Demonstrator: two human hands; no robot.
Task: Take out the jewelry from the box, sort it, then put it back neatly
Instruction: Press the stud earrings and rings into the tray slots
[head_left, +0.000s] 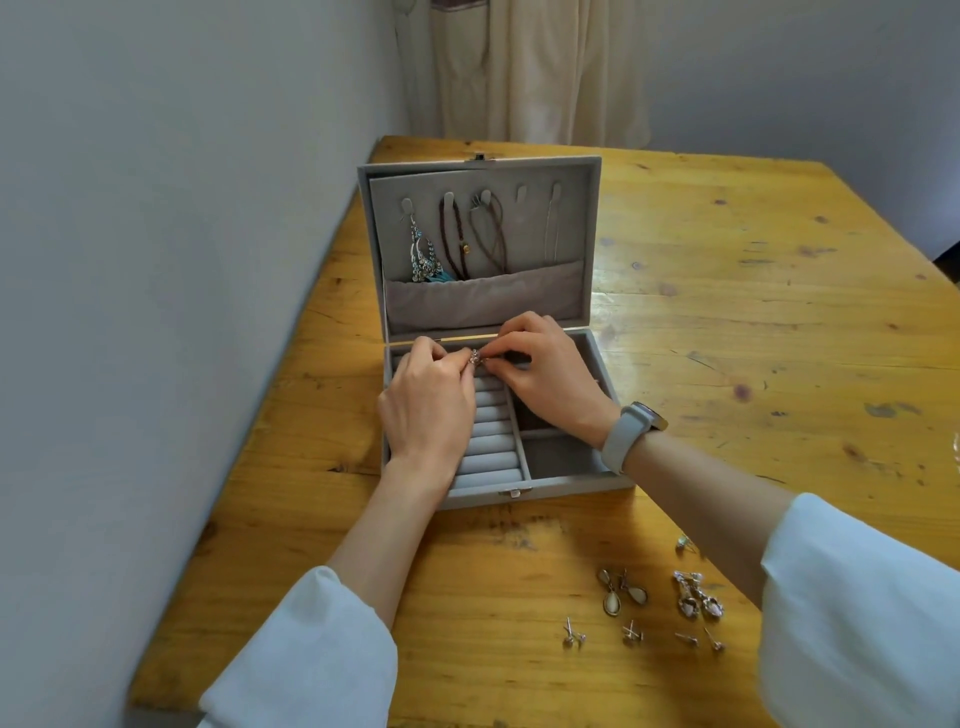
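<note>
Together, the left hand (426, 400) and right hand (545, 376) pinch a small ornament (475, 356) above the jewelry box (566, 488); a loosened grip could drop it among the ring rolls (485, 431).

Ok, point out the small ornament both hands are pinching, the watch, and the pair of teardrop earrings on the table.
Ornament (475, 357), head view: its sparkly centre, between the fingertips.
Watch (626, 438), head view: the pale strap on the right wrist.
Teardrop earrings (622, 592), head view: the middle of the pair, on the table.
</note>
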